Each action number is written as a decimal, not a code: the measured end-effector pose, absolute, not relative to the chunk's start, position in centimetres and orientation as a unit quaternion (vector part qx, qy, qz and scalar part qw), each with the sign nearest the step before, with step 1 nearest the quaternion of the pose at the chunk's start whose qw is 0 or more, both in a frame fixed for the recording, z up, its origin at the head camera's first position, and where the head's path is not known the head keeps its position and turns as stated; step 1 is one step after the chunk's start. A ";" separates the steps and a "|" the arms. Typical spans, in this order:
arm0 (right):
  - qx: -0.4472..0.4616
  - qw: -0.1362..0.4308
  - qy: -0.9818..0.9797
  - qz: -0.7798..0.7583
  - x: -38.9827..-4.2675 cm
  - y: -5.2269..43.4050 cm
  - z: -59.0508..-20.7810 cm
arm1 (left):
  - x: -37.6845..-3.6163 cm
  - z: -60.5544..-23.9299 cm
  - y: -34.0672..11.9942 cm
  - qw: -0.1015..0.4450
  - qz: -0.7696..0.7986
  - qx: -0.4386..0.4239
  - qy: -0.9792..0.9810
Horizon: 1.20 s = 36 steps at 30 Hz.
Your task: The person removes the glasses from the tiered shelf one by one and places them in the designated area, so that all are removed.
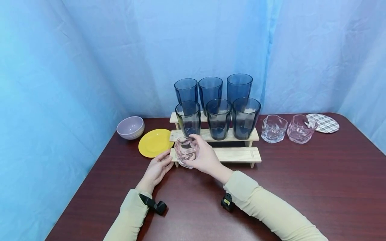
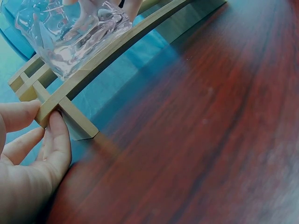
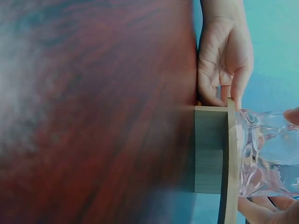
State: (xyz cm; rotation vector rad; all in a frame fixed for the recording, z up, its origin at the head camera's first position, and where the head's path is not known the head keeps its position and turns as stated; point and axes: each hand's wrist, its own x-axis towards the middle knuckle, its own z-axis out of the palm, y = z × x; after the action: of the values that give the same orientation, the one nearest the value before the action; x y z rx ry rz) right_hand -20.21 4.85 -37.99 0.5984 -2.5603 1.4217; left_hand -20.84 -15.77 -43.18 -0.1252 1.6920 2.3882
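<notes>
**A pink glass on the bottom step**

We see the right hand point(image 1: 208, 158) with its fingers curled round a small bumpy pink glass cup point(image 1: 186, 151); the cup sits on the left end of the lowest step of a pale wooden stair-shaped rack point(image 1: 232, 154), or just above it, we cannot tell which; the left hand point(image 1: 157, 168) lies with straight, relaxed fingers touching the left end of that same step, holding nothing.

We think it is best to set the cup down flat, well in from the edge, while the left hand keeps the rack from sliding on the dark red wooden desk point(image 1: 316, 187); let go slowly, only when the cup stands by itself.

Six tall dark blue glass cups point(image 1: 218, 118) stand on the two higher steps, three on each; they look empty. Right of the rack stand a clear bumpy glass cup point(image 1: 273, 129) and another pink bumpy glass cup point(image 1: 301, 129), near a round checked coaster point(image 1: 327, 123). On the left are a pale purple bowl point(image 1: 131, 127) and a yellow plate point(image 1: 154, 143); nothing lies in them that we can see.
</notes>
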 end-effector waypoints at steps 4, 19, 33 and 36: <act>0.209 0.064 -0.858 0.465 -20.4 5.0 -37.6 | -20.8 -43.2 -15.8 0.103 0.809 -0.040 0.578; 0.216 0.025 -0.876 0.431 -20.5 6.2 -36.3 | -20.8 -43.3 -15.8 0.103 0.800 -0.042 0.589; 0.224 0.046 -0.873 0.431 -20.0 7.0 -36.4 | -20.8 -43.3 -15.7 0.102 0.802 -0.047 0.587; 0.220 0.048 -0.877 0.425 -20.0 7.2 -36.3 | -20.9 -43.2 -15.7 0.102 0.800 -0.048 0.589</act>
State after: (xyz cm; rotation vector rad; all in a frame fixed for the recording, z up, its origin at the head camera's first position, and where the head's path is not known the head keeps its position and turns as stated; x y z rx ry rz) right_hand -20.03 7.18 -36.33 0.6698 -2.6727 1.2964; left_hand -20.89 -15.65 -43.25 -0.1406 1.7383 2.3625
